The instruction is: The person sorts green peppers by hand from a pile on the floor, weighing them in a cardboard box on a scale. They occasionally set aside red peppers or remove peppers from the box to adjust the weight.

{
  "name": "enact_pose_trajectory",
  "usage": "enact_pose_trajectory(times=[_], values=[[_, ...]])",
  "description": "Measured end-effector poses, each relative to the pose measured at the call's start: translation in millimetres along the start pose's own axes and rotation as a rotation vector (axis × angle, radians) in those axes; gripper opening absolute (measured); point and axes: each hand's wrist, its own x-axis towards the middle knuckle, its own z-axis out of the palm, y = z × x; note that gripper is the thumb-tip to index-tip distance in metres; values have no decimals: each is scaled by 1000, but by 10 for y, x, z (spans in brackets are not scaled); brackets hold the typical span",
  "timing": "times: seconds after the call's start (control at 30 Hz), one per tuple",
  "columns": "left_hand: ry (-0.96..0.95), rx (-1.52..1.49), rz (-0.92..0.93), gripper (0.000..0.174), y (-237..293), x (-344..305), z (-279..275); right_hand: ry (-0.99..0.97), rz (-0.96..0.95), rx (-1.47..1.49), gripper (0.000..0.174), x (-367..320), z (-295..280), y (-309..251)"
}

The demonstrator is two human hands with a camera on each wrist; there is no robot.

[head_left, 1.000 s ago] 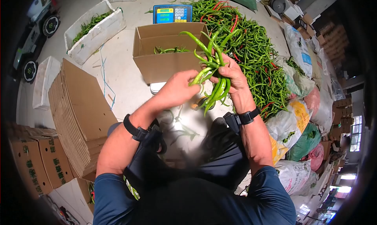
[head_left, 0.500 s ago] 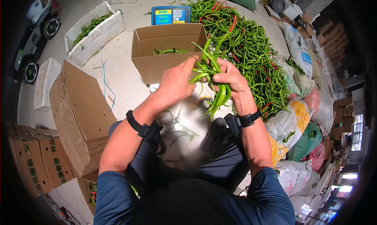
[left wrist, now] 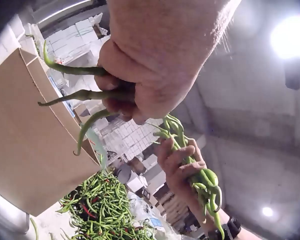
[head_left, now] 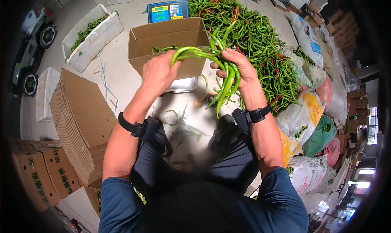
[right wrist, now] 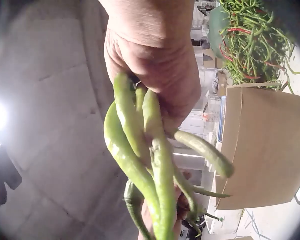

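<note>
My right hand (head_left: 241,68) grips a bunch of long green chili peppers (head_left: 229,82), their lower ends hanging below the fingers. Left of it, my left hand (head_left: 159,72) holds more green chili peppers (left wrist: 82,95) in curled fingers, with slim ends sticking out in the left wrist view. Curved peppers span the space between the hands in the head view. Just beyond the left hand stands an open cardboard box (head_left: 191,68) with some green chilies (head_left: 163,49) inside. The left palm is hidden by the back of the hand.
The box sits on a scale, its metal pan (head_left: 183,85) showing below and its blue display (head_left: 168,11) behind. A large chili pile (head_left: 260,50) spreads right, bordered by filled sacks (head_left: 305,43). Flattened cardboard (head_left: 87,111) and a white foam box (head_left: 112,27) stand left.
My left hand has moved left and away from the right hand, toward the cardboard box, with green chilies in its grasp. The right hand keeps its bunch in about the same place.
</note>
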Motion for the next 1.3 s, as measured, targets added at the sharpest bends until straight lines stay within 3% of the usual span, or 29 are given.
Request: enact_pose_trajectory(times=[0.13,0.2,0.23,0.37,0.5,0.6,0.77,0.8,0.87,0.9,1.0,1.03,1.1,1.13,1.2,1.27,1.3], values=[[-55,-188,-80,28,-210,46,-38,35,-46,30,29,-10,-59,-49],[-227,-591,-267,35,-329,90,27,50,-51,25,30,6,-93,-53],[-279,-722,-377,35,-148,60,-109,64,-54,18,31,19,-95,-53],[-294,-1054,-506,33,-196,79,-109,74,-50,15,31,68,-112,-49],[-223,-1202,-541,33,-227,98,-76,161,-81,-27,23,84,-72,-33],[-314,-1252,-467,31,-189,71,28,219,-88,-118,20,117,-60,36],[-209,-1432,-631,25,146,28,420,345,-76,-369,17,203,162,230],[-206,-1523,-653,25,245,16,480,315,-82,-415,22,234,156,305],[-150,-1549,-505,27,345,-8,628,396,-50,-466,24,227,402,393],[-22,-1625,-525,33,470,-28,691,427,-207,-507,30,321,356,531],[119,-1644,-433,40,595,-27,748,540,-98,-241,64,273,625,450],[121,-1644,-436,40,576,-12,749,539,-95,-240,64,274,609,444],[-8,-1706,-401,32,511,38,748,288,-114,-25,82,262,534,419],[-7,-1706,-404,32,490,55,710,289,-111,-24,82,263,494,412],[-185,-1839,-446,29,456,90,628,126,-72,122,89,259,424,399],[-171,-1852,-480,31,439,106,629,113,-63,138,90,237,420,395],[-175,-1867,-485,32,432,108,632,102,-57,164,83,228,413,394]])
